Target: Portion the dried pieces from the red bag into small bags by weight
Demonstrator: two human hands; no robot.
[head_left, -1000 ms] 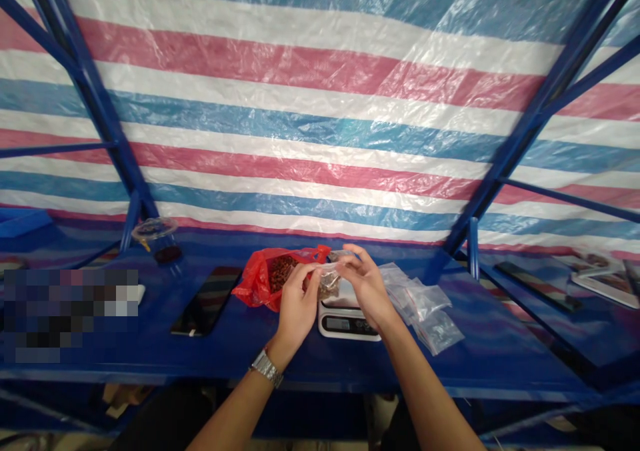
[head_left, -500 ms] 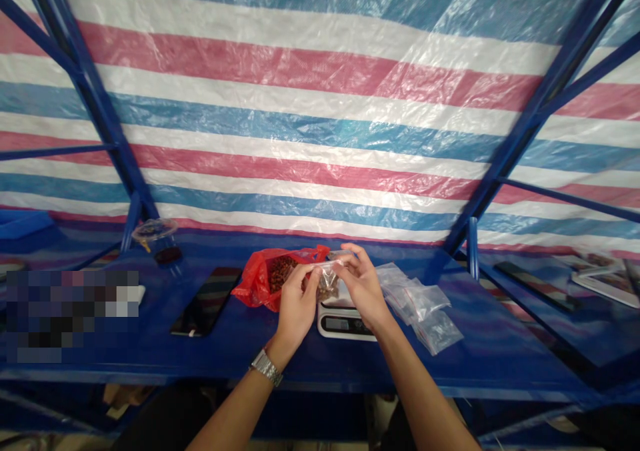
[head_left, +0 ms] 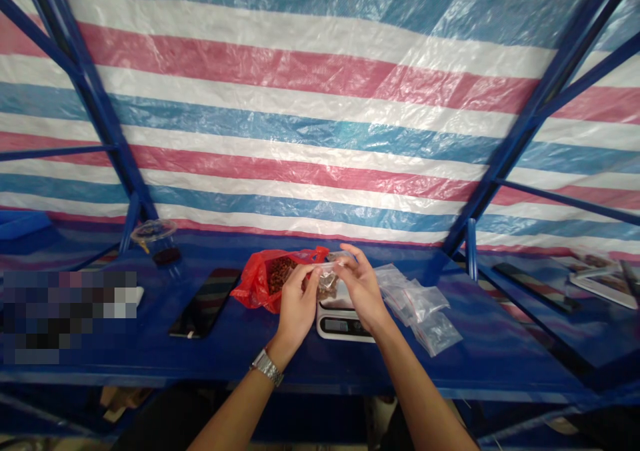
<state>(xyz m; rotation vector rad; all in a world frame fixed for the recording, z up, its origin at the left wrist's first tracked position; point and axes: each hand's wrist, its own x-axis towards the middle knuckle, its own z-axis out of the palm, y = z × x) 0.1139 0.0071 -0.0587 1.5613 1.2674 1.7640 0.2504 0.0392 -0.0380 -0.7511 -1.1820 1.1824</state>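
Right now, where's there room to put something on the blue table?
The blue table is bare right of the clear bags, and between the phone and watch. It's crowded in the middle: red bag, scale, left hand, right hand and the little bag they hold.

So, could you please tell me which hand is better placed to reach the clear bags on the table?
Probably the right hand: the clear bags lie just to its right, while the left hand is farther away, by the red bag. Both hands hold the small bag, though.

Red bag (head_left: 254, 281), seemingly reddish-brown pieces (head_left: 279, 274), white scale (head_left: 344, 335), blue table (head_left: 320, 365), red-white-blue striped sheet (head_left: 310, 124)
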